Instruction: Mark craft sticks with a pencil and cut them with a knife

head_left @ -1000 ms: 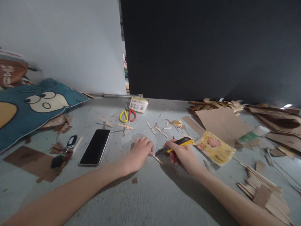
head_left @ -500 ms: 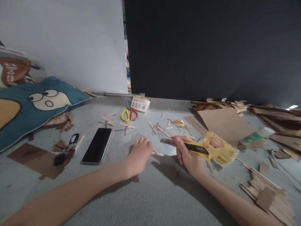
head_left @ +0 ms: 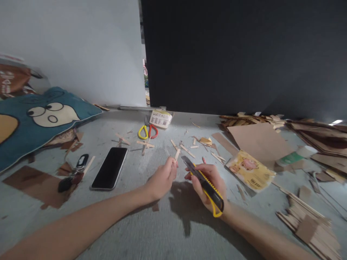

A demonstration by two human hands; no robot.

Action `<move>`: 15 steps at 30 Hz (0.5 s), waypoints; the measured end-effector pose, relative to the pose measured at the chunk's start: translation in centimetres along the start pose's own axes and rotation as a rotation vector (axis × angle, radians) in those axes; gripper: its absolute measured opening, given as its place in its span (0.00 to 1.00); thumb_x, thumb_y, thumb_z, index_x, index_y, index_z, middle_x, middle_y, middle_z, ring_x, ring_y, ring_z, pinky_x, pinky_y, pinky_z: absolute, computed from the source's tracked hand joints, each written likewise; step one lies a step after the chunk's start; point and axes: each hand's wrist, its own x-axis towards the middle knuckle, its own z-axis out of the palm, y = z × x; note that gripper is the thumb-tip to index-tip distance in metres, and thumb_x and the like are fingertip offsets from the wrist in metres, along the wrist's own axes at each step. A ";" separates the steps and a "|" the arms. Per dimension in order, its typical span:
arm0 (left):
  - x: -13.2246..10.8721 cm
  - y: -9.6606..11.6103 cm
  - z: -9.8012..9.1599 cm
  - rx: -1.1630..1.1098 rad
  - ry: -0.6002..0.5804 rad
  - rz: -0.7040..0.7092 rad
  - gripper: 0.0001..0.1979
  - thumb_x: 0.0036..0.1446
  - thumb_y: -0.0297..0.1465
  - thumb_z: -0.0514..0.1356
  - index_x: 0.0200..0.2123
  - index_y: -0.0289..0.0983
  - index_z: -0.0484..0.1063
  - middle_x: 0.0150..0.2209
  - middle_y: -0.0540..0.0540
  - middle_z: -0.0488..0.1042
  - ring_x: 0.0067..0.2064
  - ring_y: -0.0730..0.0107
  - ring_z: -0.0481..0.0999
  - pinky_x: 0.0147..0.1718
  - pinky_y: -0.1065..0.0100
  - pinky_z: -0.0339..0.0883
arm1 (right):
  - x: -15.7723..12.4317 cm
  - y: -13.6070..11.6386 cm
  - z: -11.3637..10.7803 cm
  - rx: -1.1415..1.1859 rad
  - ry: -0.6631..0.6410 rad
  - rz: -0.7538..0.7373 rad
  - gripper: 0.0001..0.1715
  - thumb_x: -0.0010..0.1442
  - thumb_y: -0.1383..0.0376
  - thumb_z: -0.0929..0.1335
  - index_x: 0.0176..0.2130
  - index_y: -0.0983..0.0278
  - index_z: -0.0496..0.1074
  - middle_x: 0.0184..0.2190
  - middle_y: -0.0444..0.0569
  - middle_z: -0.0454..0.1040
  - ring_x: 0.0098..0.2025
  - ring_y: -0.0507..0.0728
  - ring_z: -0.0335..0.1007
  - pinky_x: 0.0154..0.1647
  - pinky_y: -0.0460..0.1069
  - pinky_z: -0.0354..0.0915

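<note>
Near the middle, my left hand (head_left: 162, 179) is closed on a short wooden stick (head_left: 177, 155), whose pale end sticks up past the fingertips. My right hand (head_left: 210, 184) grips a yellow and black utility knife (head_left: 208, 186); its blade is out and points up and left toward the stick, with a small gap between them. Both hands are above the grey table (head_left: 151, 231). Behind them lie several loose wooden sticks (head_left: 187, 151) and a crossed pair of stick pieces (head_left: 145, 144).
Left are a phone (head_left: 110, 168), keys (head_left: 72, 177), brown card (head_left: 32, 184) and a blue cushion (head_left: 54, 119). Scissors (head_left: 148, 131) lie by a small packet (head_left: 160, 118). Right are a yellow packet (head_left: 249, 170), a cardboard sheet (head_left: 260, 141), a glue tube (head_left: 295, 156) and stacked wood strips (head_left: 311, 224).
My left hand has risen from the tabletop, and its stick now tilts upward. My right hand has moved left and turned the knife to a steeper slant, blade toward the stick.
</note>
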 end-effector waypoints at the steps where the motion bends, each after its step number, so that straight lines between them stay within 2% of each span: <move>1: -0.1 0.0 0.1 -0.012 -0.006 0.009 0.13 0.75 0.41 0.41 0.39 0.42 0.57 0.26 0.55 0.63 0.29 0.69 0.66 0.34 0.66 0.60 | -0.1 -0.1 0.0 -0.071 -0.027 -0.017 0.11 0.69 0.62 0.70 0.50 0.57 0.69 0.37 0.48 0.85 0.32 0.59 0.85 0.35 0.53 0.79; 4: -0.3 -0.2 0.2 -0.028 -0.029 -0.010 0.12 0.75 0.41 0.41 0.42 0.42 0.57 0.26 0.56 0.63 0.28 0.69 0.65 0.33 0.65 0.60 | -0.3 -0.5 -0.2 -0.209 -0.106 -0.102 0.17 0.68 0.68 0.67 0.55 0.56 0.70 0.39 0.47 0.85 0.34 0.58 0.85 0.37 0.52 0.79; 8: -0.3 -0.2 0.2 -0.029 -0.035 -0.032 0.12 0.75 0.41 0.41 0.41 0.42 0.55 0.26 0.56 0.63 0.28 0.68 0.66 0.34 0.65 0.60 | -0.3 -0.4 -0.1 -0.228 -0.143 -0.243 0.20 0.65 0.73 0.67 0.54 0.56 0.69 0.39 0.48 0.82 0.36 0.58 0.84 0.37 0.51 0.79; 15: -0.2 -0.5 0.3 -0.023 -0.033 -0.022 0.12 0.75 0.42 0.41 0.41 0.42 0.55 0.27 0.55 0.65 0.29 0.68 0.67 0.34 0.65 0.60 | -0.5 0.1 0.1 -0.193 -0.166 -0.259 0.23 0.64 0.73 0.67 0.56 0.55 0.69 0.41 0.51 0.81 0.38 0.60 0.84 0.38 0.54 0.80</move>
